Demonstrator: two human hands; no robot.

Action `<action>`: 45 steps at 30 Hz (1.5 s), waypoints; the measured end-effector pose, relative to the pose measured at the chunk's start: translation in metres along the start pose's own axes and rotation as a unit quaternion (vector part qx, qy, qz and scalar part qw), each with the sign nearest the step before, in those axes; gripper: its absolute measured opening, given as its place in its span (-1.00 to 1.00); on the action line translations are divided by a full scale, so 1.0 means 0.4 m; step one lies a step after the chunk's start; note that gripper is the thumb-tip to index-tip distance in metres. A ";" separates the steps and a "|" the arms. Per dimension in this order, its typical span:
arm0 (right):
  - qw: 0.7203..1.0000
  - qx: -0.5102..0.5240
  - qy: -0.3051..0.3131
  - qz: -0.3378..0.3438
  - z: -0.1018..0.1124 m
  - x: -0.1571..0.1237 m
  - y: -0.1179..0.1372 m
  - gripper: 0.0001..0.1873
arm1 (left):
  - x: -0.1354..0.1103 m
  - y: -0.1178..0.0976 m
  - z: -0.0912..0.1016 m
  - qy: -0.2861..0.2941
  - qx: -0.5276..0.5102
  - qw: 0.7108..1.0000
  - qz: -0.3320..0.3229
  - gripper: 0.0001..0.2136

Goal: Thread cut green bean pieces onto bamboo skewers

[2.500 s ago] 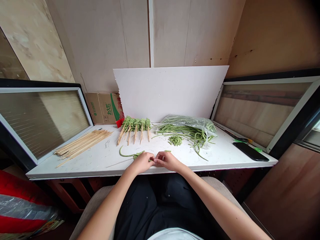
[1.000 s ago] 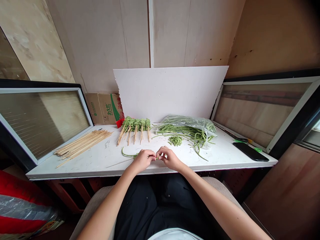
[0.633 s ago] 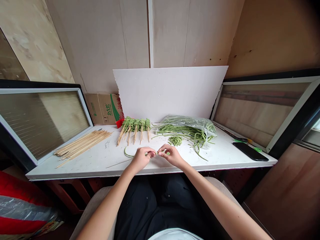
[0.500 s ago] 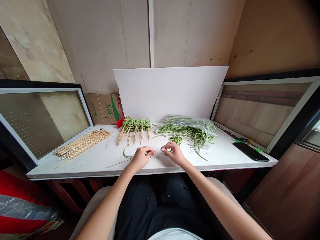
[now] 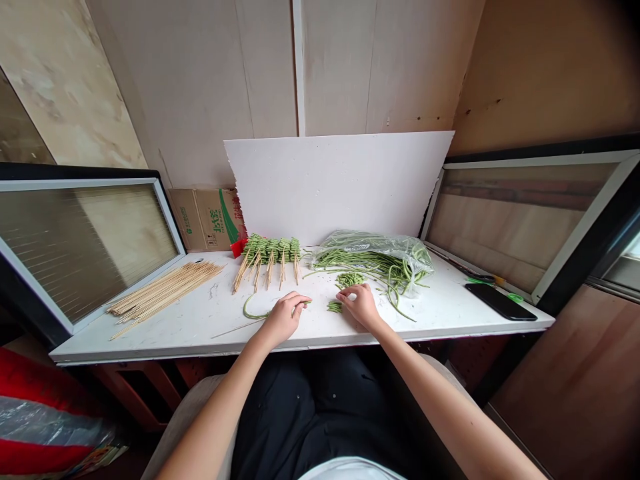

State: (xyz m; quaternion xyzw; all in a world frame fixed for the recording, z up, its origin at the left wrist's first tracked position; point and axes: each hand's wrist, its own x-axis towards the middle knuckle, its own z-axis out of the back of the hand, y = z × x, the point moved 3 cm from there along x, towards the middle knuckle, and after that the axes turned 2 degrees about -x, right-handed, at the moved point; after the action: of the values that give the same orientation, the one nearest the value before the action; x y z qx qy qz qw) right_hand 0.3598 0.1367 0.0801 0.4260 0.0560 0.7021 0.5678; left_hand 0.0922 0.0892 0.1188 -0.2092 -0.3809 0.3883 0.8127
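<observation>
Indoors, beans [image 5: 367,259] on white table [image 5: 187,328], wall [image 5: 340,73] behind.

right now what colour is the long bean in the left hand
Green; the long bean in the left hand shows in the head view.

The beans [image 5: 356,259] are green, the tabletop [image 5: 450,308] white, the phone [image 5: 500,302] black.

Black phone [image 5: 500,302]: flat, near right framed panel [image 5: 520,220]. White board [image 5: 335,187]: standing; printed cardboard box [image 5: 203,217] at left edge.
</observation>
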 end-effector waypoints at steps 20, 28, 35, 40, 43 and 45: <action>0.961 0.182 0.157 0.136 0.018 -0.038 0.208 -0.70 | 0.005 -0.011 -0.020 -0.020 -0.058 0.998 0.023 -0.63; 0.966 0.188 0.114 0.140 0.040 -0.030 0.215 -0.70 | 0.002 -0.016 -0.005 -0.065 0.002 0.998 -0.004 -0.89; 0.962 0.186 0.091 0.177 0.024 -0.050 0.236 -0.91 | 0.002 -0.035 -0.026 -0.077 0.026 0.996 -0.031 -0.90; 0.946 0.261 0.110 0.157 0.007 -0.047 0.225 -0.88 | 0.003 -0.044 -0.029 -0.081 -0.039 0.995 -0.032 -0.77; 0.928 0.329 0.134 0.111 0.007 -0.025 0.194 -0.80 | 0.003 -0.034 -0.024 -0.065 -0.102 0.993 0.001 -0.82; 0.933 0.331 0.124 0.069 0.017 -0.004 0.156 -0.72 | 0.004 -0.023 -0.021 -0.058 -0.130 0.989 0.028 -0.88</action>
State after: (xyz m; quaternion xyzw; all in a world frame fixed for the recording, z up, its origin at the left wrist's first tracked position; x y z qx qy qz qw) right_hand 0.3173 0.1108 0.1186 0.5025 0.3255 0.7284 0.3331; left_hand 0.1035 0.0845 0.1203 -0.3006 -0.4685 0.3698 0.7439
